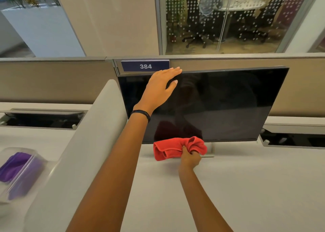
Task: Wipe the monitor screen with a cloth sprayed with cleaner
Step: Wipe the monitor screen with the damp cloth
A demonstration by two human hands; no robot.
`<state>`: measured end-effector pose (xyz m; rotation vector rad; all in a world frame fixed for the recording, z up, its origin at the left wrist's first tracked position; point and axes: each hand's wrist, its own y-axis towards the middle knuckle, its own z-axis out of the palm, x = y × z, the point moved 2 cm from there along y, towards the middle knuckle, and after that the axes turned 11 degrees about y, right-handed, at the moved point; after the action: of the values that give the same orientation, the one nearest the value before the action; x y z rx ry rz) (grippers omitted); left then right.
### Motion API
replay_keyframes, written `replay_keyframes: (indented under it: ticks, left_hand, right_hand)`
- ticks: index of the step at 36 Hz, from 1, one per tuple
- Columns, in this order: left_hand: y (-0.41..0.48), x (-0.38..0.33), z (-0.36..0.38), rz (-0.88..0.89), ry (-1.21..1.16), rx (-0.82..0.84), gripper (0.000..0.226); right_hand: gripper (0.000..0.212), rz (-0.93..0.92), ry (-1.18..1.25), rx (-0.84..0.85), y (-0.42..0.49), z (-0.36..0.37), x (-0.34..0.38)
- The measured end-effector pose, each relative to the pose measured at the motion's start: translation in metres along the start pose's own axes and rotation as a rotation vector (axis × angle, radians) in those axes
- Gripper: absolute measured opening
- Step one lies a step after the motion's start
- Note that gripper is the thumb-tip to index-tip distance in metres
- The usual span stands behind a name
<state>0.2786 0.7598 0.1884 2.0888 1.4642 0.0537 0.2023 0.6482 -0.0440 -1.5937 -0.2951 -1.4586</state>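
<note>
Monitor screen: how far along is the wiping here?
Done: the red cloth is picked up; whether it was sprayed cannot be told. In hand: the right hand grips it bunched at the bottom edge of the monitor screen, while the left hand rests flat on the top edge. Left: unclear; the dark screen shows no wipe marks.

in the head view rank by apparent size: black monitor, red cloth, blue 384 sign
1. black flat monitor screen
2. crumpled red cloth
3. blue rectangular 384 sign, only somewhat smaller than the cloth

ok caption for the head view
Left hand on the monitor top, right hand gripping a red cloth at its lower edge
</note>
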Motion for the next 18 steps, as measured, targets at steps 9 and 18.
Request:
replay_keyframes:
  ticks: [9, 18]
  left_hand:
    - [0.002, 0.005, -0.001, 0.040, 0.044, 0.037, 0.043]
    - [0.001, 0.004, 0.000, 0.033, 0.039, 0.047, 0.043]
  right_hand:
    - [0.008, -0.082, -0.246, 0.426, -0.057, 0.051, -0.013]
    - [0.016, -1.228, -0.892, 0.895, -0.075, 0.068, 0.004]
